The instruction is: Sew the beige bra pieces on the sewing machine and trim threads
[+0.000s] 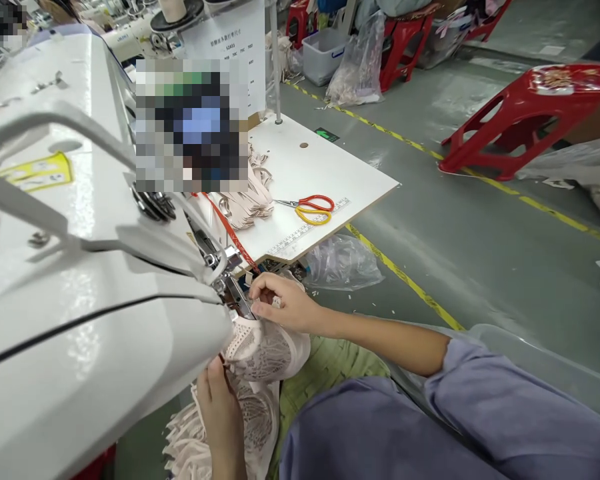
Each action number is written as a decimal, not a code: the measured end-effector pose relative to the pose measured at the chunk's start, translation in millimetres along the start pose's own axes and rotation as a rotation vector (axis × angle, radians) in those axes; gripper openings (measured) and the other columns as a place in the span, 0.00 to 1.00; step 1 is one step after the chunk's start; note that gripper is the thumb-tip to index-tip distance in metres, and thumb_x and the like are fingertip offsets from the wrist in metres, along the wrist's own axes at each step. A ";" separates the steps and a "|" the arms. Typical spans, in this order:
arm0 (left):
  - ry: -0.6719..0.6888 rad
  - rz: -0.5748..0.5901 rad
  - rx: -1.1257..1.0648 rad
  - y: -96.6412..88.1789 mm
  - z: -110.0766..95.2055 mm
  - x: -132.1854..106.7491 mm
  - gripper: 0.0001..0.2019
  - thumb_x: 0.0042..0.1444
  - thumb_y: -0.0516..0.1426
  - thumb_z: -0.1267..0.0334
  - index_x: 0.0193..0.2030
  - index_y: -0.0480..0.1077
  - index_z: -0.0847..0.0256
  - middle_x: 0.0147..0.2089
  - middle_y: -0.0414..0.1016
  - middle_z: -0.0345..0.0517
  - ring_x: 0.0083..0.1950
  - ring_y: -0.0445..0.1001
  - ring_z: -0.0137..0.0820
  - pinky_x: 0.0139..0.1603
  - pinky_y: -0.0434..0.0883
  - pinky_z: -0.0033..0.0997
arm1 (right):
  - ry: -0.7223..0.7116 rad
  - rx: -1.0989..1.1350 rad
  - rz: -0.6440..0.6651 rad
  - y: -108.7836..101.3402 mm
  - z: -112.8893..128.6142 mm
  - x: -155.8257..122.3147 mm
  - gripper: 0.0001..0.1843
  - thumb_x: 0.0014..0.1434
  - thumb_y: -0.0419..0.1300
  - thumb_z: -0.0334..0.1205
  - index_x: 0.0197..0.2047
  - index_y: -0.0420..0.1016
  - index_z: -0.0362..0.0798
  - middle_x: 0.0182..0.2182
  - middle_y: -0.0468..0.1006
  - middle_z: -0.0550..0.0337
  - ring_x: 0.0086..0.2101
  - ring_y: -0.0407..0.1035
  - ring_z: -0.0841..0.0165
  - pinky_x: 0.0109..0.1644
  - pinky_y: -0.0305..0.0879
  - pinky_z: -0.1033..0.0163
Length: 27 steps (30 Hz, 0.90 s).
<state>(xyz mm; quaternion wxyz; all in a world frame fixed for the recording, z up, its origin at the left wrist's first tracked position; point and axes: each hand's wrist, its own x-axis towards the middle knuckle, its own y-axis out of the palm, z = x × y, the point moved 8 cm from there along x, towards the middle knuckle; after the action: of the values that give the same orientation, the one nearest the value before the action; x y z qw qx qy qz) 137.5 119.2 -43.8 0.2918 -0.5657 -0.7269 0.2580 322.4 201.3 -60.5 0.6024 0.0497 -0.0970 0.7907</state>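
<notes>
A pale pink lace bra (265,350) hangs at the head of a white sewing machine (105,347), its upper edge by the metal presser foot (239,298). My left hand (220,400) is closed on the bra's near edge, just below the machine head; its fingertips are partly hidden. Beside the presser foot, my right hand (285,303) is curled with thumb and forefinger close together. What those fingers hold, if anything, is too small to make out. More pale lace and strap pieces (190,433) hang beneath my left hand.
On the white table (330,160) lie red-and-yellow-handled scissors (314,209) and a pile of pale fabric strips (250,200). A red ribbon (230,230) runs toward the machine. A red stool (545,120) stands on the floor at right, near yellow tape (405,280).
</notes>
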 end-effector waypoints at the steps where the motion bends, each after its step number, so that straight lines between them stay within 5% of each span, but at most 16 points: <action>1: -0.028 -0.001 -0.033 -1.1 1.4 -1.0 0.25 0.68 0.39 0.50 0.57 0.71 0.56 0.38 0.80 0.50 0.41 0.79 0.38 0.40 0.77 0.35 | -0.007 0.005 0.005 0.7 -0.3 -1.6 0.17 0.62 0.61 0.52 0.42 0.69 0.47 0.38 0.72 0.58 0.34 0.66 0.70 0.40 0.64 0.64; 9: -0.383 -0.001 -0.459 1.6 26.8 -15.3 0.21 0.62 0.53 0.44 0.46 0.72 0.60 0.43 0.77 0.49 0.44 0.77 0.38 0.39 0.75 0.31 | -0.064 0.001 0.025 3.6 12.1 -9.6 0.18 0.60 0.64 0.53 0.43 0.69 0.47 0.40 0.72 0.57 0.38 0.67 0.68 0.45 0.66 0.61; 16: -0.398 -0.062 -0.498 -5.3 26.6 -19.8 0.21 0.59 0.56 0.42 0.44 0.72 0.60 0.38 0.75 0.45 0.37 0.75 0.33 0.34 0.72 0.28 | -0.092 -0.020 0.017 3.4 15.4 -11.6 0.19 0.60 0.64 0.54 0.44 0.68 0.47 0.40 0.71 0.58 0.39 0.68 0.68 0.46 0.66 0.62; 24: -0.419 -0.072 -0.439 -11.9 19.1 -20.0 0.25 0.56 0.56 0.37 0.43 0.73 0.58 0.40 0.74 0.47 0.40 0.72 0.36 0.38 0.70 0.31 | -0.197 -0.254 0.161 -3.3 0.9 -21.9 0.33 0.59 0.57 0.68 0.49 0.71 0.46 0.42 0.76 0.52 0.42 0.70 0.62 0.48 0.65 0.58; 27: -0.427 -0.021 -0.496 -11.4 27.0 -13.3 0.24 0.56 0.56 0.38 0.44 0.73 0.58 0.42 0.74 0.48 0.41 0.72 0.36 0.40 0.70 0.32 | -0.258 -0.368 0.223 -7.2 1.4 -26.9 0.25 0.68 0.49 0.59 0.46 0.74 0.46 0.40 0.79 0.52 0.40 0.71 0.64 0.44 0.64 0.60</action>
<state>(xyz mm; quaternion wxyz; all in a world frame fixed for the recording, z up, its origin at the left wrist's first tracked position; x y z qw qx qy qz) 113.0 102.5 -56.3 -0.0113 -0.5449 -0.8182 0.1829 336.5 177.5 -63.7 0.4928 0.0286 -0.3202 0.8086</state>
